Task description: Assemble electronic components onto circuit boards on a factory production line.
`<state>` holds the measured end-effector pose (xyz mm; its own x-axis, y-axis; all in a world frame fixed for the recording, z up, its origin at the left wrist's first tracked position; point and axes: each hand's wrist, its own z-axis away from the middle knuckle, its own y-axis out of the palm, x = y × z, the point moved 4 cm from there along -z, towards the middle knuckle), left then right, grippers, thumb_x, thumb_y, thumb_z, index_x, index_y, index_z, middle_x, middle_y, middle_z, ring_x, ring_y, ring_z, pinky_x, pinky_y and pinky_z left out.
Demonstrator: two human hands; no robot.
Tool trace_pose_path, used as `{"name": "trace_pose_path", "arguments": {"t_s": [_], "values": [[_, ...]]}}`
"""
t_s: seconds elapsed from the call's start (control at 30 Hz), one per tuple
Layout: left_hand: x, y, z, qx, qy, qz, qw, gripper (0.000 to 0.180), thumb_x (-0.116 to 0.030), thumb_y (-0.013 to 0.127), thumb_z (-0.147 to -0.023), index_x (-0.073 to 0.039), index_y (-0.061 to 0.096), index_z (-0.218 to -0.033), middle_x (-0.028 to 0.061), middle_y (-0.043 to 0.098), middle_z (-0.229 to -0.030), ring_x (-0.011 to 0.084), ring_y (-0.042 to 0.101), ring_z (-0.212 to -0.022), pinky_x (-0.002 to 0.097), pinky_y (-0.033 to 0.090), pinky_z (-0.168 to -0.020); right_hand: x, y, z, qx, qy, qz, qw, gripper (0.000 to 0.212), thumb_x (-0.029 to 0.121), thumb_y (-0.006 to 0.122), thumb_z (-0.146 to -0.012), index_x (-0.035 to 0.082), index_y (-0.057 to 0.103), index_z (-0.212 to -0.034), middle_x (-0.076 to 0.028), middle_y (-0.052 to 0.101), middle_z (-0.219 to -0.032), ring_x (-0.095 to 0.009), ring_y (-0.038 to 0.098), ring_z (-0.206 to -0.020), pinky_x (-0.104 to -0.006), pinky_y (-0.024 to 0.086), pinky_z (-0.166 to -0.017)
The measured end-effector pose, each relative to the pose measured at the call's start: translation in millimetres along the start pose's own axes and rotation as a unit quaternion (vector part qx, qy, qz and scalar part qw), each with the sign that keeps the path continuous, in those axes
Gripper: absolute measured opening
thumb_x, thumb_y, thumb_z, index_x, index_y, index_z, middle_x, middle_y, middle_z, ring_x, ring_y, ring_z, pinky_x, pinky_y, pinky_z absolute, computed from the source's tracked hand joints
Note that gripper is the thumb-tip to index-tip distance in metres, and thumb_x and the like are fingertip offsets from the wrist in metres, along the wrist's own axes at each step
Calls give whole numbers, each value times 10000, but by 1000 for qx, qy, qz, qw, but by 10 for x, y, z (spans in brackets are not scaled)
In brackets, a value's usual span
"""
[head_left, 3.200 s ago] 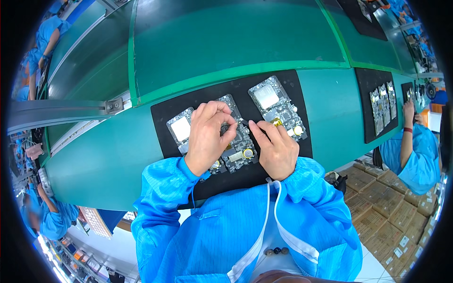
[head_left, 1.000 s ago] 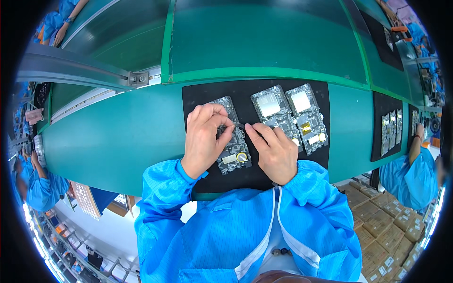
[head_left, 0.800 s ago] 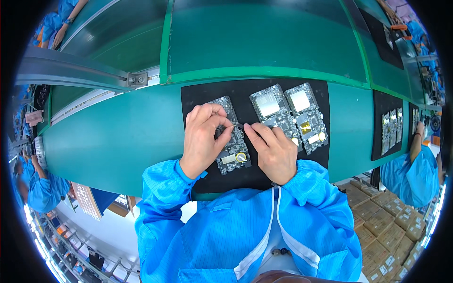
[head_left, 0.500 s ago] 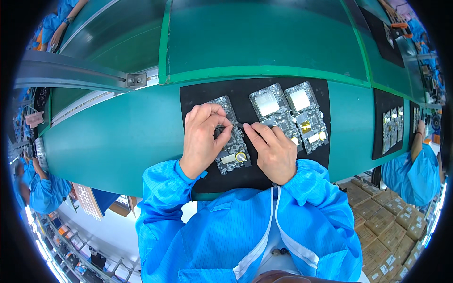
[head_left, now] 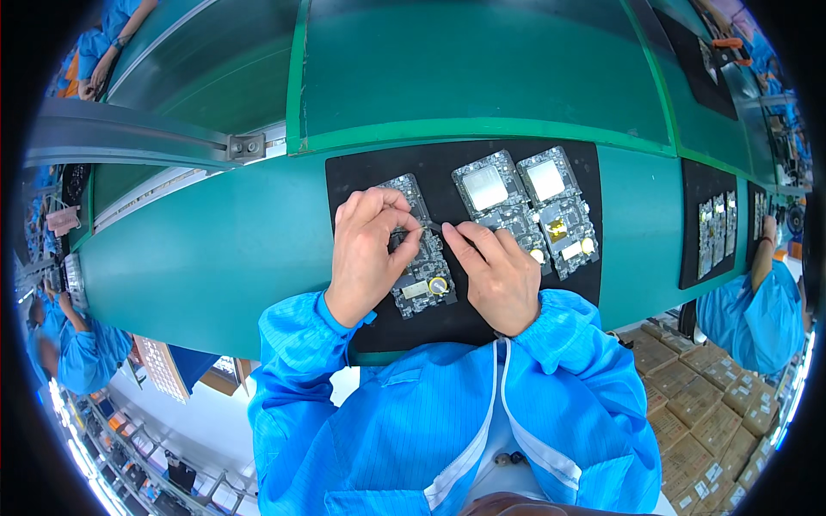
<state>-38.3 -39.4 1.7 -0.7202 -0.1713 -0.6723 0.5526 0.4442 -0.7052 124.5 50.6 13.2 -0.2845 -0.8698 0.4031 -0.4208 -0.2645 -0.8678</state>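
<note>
Green covers the bench (head_left: pixel 198 267) beneath both hands in the head view, with a black mat (head_left: pixel 437 165) lying on it under them. The left hand (head_left: pixel 363 254) is bent into a pinch, thumb and forefinger tips meeting or nearly so; whether something tiny sits between them I cannot tell. Below those fingertips lies the near circuit board (head_left: pixel 433 265), partly hidden by the left hand, its round yellow-rimmed part (head_left: pixel 438 285) showing just below the left thumb. The right hand (head_left: pixel 503 279) has its thumb and forefinger closed on a thin dark tool (head_left: pixel 435 228), which points toward the left fingertips. Just beyond the right hand's knuckles, the middle circuit board (head_left: pixel 484 185) runs partly under its fingers. Right of that hand lies the far circuit board (head_left: pixel 564 219), side by side with the middle one. Well off to the right hand's lower right are cardboard boxes (head_left: pixel 705 387).
</note>
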Motion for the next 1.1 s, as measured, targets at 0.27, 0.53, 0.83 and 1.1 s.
{"name": "trace_pose_path", "arguments": {"t_s": [0.27,0.53,0.83,1.1], "values": [[-63,13,4,-23,11,-26,999,174,-9,819,-703,-68,721,-835,49,651,-1048,286,611,-1038,412,458,-914,50,40,52,58,-75,106,990,502,116,663,-807,6,701,-1295,-44,619,-1242,-198,555,-815,-283,524,-565],[-67,7,2,-18,9,-25,999,178,-2,817,-697,-66,723,-833,50,653,-1052,286,614,-1039,415,464,-911,123,82,86,75,-135,195,969,521,137,665,-831,-39,681,-1320,-50,583,-1271,-188,532,-815,-242,494,-526],[-50,35,13,-24,23,-33,999,170,-12,815,-705,-68,713,-829,48,644,-1051,284,606,-1022,418,447,-905,63,16,17,90,-74,96,989,526,67,671,-798,-11,682,-1318,-49,633,-1252,-196,564,-763,-310,561,-589],[-62,13,3,-14,20,-29,999,158,-5,808,-723,-59,718,-842,54,654,-1059,290,608,-1018,408,454,-914,20,37,50,41,-17,1,999,604,-64,658,-728,26,686,-1325,-76,659,-1219,-246,633,-818,-362,575,-693]]}}
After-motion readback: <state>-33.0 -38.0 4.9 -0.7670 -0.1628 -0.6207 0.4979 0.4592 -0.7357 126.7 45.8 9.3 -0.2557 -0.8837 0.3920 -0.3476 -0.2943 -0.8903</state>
